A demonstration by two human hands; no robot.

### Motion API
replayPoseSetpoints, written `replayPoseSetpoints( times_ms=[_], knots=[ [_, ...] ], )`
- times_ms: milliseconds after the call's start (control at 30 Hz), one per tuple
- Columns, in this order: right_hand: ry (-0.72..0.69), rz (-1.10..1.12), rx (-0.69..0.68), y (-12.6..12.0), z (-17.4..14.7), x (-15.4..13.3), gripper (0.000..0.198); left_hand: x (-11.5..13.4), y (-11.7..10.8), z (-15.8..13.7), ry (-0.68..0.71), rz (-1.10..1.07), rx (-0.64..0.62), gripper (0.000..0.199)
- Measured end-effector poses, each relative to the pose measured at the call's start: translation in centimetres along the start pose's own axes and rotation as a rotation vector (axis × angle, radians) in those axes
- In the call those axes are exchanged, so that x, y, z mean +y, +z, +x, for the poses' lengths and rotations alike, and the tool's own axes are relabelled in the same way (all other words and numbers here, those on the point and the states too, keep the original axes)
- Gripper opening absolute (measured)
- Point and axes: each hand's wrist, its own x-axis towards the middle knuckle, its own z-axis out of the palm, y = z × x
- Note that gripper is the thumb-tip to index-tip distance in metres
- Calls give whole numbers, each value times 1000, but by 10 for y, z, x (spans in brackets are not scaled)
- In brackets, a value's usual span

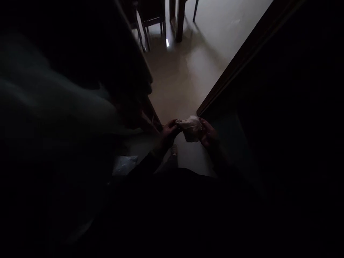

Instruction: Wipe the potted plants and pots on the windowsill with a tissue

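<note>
The scene is very dark. Both of my hands meet low in the middle of the view, holding a small pale crumpled thing (pixel 191 128), which looks like a thin plastic bag or wrapper. My left hand (pixel 169 133) pinches its left end. My right hand (pixel 207 133) cups its right side. My dark sleeves run down from both hands toward the bottom of the view. What is inside the pale thing cannot be made out.
A pale tiled floor (pixel 188 75) stretches ahead. Dark chair and table legs (pixel 158 25) stand at the far end. A dark door edge or frame (pixel 236 68) slants along the right. Dim bulky shapes fill the left. A pale bluish packet (pixel 124 165) lies lower left.
</note>
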Motion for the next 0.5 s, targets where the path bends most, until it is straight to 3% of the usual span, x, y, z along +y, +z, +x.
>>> replayPoseSetpoints(
  times_ms=[100,167,233,300,367,433,500],
  knots=[
    [-40,-31,144,-12,59,-48,61,19,47,91,91,78,-66,51],
    [-41,-77,91,-6,99,-68,62,45,68,138,170,162,-121,52],
    [-24,-79,-38,19,139,-69,56,84,67,166,250,290,-147,50],
    [-14,-29,-180,62,169,-55,51,129,48,169,332,466,-98,43],
    [3,39,-289,106,182,-35,53,167,25,150,403,630,31,33],
    [37,82,-350,129,181,-20,57,184,9,127,453,715,175,26],
    [63,80,-369,131,176,-14,57,183,0,109,485,728,279,21]
  ],
)
